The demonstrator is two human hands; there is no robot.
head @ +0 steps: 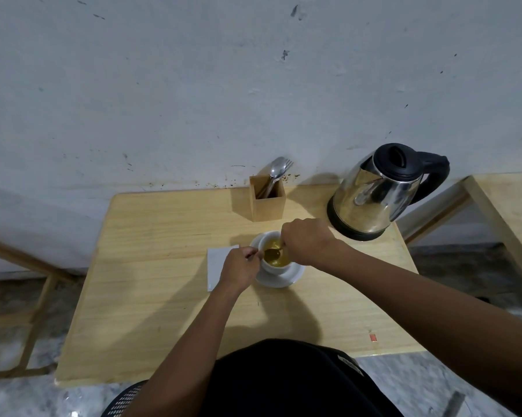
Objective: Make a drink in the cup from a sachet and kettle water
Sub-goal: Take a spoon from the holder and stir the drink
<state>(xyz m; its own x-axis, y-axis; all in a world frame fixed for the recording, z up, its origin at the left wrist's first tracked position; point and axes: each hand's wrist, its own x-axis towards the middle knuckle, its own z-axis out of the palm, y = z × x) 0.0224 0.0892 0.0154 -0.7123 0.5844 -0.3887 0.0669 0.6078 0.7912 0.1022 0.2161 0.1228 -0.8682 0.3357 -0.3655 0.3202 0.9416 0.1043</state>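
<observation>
Nearest the camera is the person's dark-clothed lap, with both bare forearms reaching forward over the pale wooden worktop [169, 311]. A small red mark [372, 337] sits near the worktop's front right edge.

The left hand [241, 267] rests at the left side of the cup, its fingers [251, 253] curled closed; something thin and grey seems pinched in them, though what it is cannot be told. Partly under this hand lies a flat white sachet [216, 261], just left of the saucer.

The white cup [273, 253] stands on a white saucer [283, 279] about mid-worktop and holds a yellowish-brown drink. The right hand [306, 240] hangs over the cup's right rim, fingers closed around the handle of a small spoon [272, 253], whose dark bowl lies at the surface of the liquid.

Behind the cup, towards the wall, stands a square wooden holder [268, 203] with a metal spoon and fork [279, 168] upright in it. To the right of it, near the back right corner, a steel kettle [374, 194] with a black lid and handle sits on its black base, spout turned left, well apart from the cup.

Beyond is a scuffed, greyish-white wall [223, 85]. A second wooden table's edge [506, 212] shows at far right.
</observation>
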